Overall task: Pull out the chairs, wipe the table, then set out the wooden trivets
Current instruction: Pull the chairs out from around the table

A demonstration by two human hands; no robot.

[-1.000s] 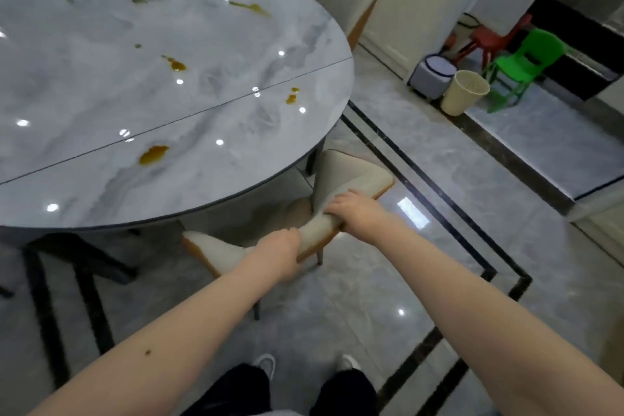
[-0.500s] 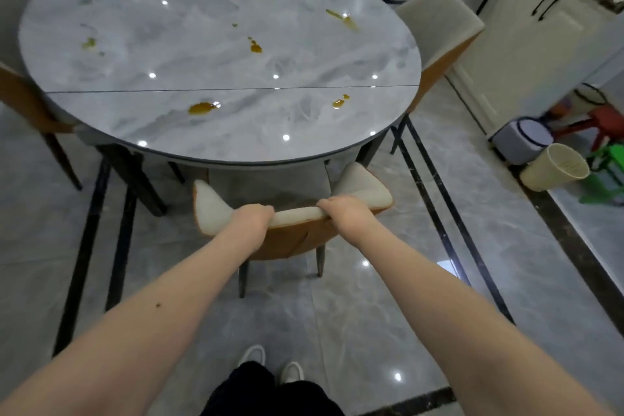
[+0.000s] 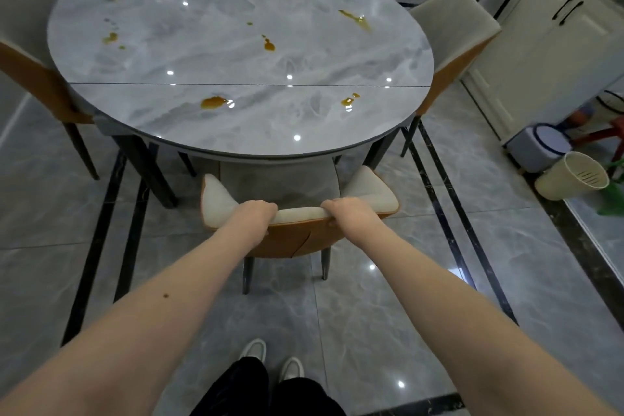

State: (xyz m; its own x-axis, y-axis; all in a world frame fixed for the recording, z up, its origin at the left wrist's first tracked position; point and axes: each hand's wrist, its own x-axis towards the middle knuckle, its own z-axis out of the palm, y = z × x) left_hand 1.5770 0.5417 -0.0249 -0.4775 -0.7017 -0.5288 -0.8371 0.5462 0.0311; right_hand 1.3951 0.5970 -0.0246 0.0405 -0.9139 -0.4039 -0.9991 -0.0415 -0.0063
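Item: near chair (image 3: pixel 297 213), cream upholstery with orange shell back, dark legs; seat still partly under the round marble tabletop (image 3: pixel 243 57), backrest just clear of its near edge. Left hand (image 3: pixel 253 213) and right hand (image 3: pixel 347 213): both grip the top rail of the backrest, fingers (image 3: pixel 266 205) curled over the cushion edge, arms nearly straight. Change over the last second: the view has swung from an angled stance at the chair's side to square behind it, and more floor now shows between the person's shoes (image 3: pixel 270 361) and the chair legs; the hold is the same as before. Judged meaning: the pull is under way but the chair is not fully drawn out. Other stock: right chair (image 3: pixel 452 37) and left chair (image 3: pixel 30 54), both tucked close against the tabletop rim, apparently untouched. Tabletop condition: several amber spills (image 3: pixel 214 101) scattered across the surface, unwiped. No cloth and no wooden trivets in view. Beside the cabinet, right: a cream waste bin (image 3: pixel 574 179), tilted. Task standing, as a judgement: first step, early.
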